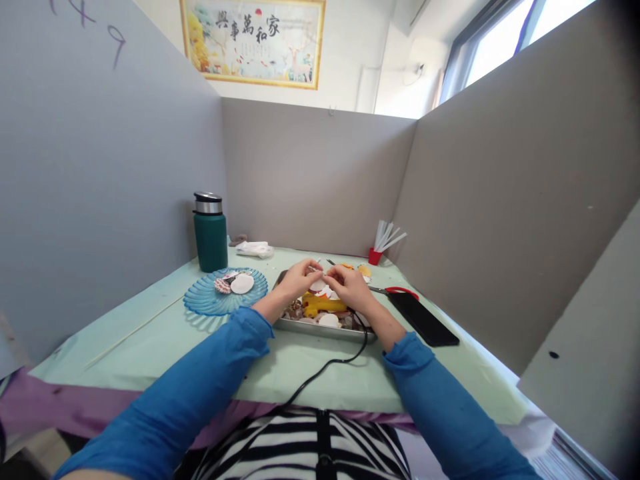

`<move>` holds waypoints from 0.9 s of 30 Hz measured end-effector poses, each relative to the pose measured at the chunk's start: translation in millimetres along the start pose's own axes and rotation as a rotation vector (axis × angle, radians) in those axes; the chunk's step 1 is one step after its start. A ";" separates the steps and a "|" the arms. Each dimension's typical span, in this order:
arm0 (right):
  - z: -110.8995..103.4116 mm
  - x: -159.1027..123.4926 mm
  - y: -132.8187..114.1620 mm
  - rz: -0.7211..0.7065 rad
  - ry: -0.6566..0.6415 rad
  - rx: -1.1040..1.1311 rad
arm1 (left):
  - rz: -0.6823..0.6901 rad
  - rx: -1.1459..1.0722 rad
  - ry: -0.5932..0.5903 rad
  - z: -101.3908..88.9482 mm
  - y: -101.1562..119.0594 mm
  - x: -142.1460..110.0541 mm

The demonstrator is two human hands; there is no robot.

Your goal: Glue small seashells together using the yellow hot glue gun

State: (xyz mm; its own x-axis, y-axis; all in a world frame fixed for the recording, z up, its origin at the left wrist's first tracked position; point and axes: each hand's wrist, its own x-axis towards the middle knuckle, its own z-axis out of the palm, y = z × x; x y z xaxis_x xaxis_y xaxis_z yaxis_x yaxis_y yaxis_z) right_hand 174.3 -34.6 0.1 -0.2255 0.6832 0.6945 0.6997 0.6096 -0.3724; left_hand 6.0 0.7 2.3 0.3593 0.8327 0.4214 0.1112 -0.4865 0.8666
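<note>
evidently mid-work, as i view it remotely: two bare hands over a shell-filled tray, read from left to right. at far left a thin pale stick (135, 331) lies on the green-covered surface (280, 373). beyond it stands a teal bottle (211, 240), upright, near a blue plate (200, 301) bearing a few shells (243, 284), one ribbed and one white; a white packet (255, 249) lies farther back. next, i see the left hand (300, 277), thumb and fingers drawn nearly together, apparently pinching a pale shell (317, 285), held above the metal tray (320, 328). inside the tray, loose shells and small brown bits surround a yellow glue gun (323, 305), lying on its side and gripped by neither hand; a black cord (330, 362) trails over the near rim. the right hand (353, 287) meets the left from the other side, its fingertips likewise almost closed, seemingly on the same pale shell; the exact contact is too small for me to make out. behind and beyond it stand a red cup (375, 256) of white sticks (385, 237), red-handled scissors (400, 289) and a flat black slab (423, 319), probably a phone. as to progress, i judge one piece to be in hand, with many in the tray and several on the plate left unattended; i cannot tell whether any are already joined.
</note>
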 end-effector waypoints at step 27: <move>-2.1 0.8 -1.2 0.015 0.046 0.092 | 0.079 -0.062 -0.056 1.2 2.8 -1.0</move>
State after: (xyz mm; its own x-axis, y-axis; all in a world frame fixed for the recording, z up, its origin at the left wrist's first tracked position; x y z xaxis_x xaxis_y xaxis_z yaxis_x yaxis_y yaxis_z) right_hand 174.7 -35.6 2.4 -0.1824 0.6746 0.7153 0.6372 0.6351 -0.4365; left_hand 7.1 -1.8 4.1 0.4157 0.7757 0.4749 0.0233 -0.5310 0.8470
